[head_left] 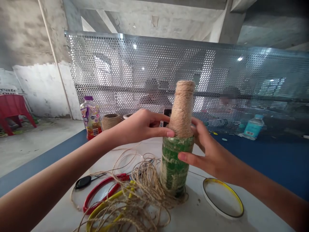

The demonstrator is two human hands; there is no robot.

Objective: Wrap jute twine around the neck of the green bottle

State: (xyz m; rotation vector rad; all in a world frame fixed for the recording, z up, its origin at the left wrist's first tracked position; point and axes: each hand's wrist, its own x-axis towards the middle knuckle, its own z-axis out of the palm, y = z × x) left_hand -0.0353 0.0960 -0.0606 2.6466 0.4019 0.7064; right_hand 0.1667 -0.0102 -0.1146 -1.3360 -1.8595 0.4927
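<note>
A green glass bottle [174, 162] stands upright on the white work surface, its neck wrapped in tight rows of jute twine [182, 106]. The lower body looks smeared with a pale, cloudy coating. At the bottle's shoulder my left hand [147, 127] is closed, thumb and index finger against the lowest twine rows. My right hand [207, 151] grips the bottle from the right, thumb on the green glass and fingers partly hidden behind. A loose heap of jute twine [145, 190] lies at the bottle's left foot, over red-and-yellow-handled scissors [106, 191].
Right of the bottle lies a tape roll [223, 198]. A black-handled tool [83, 182] rests at left. Behind stand a juice bottle [90, 117], a twine roll [111, 121] and a tilted blue bottle [254, 127]. A perforated metal screen [135, 71] closes off the back; people show dimly through it.
</note>
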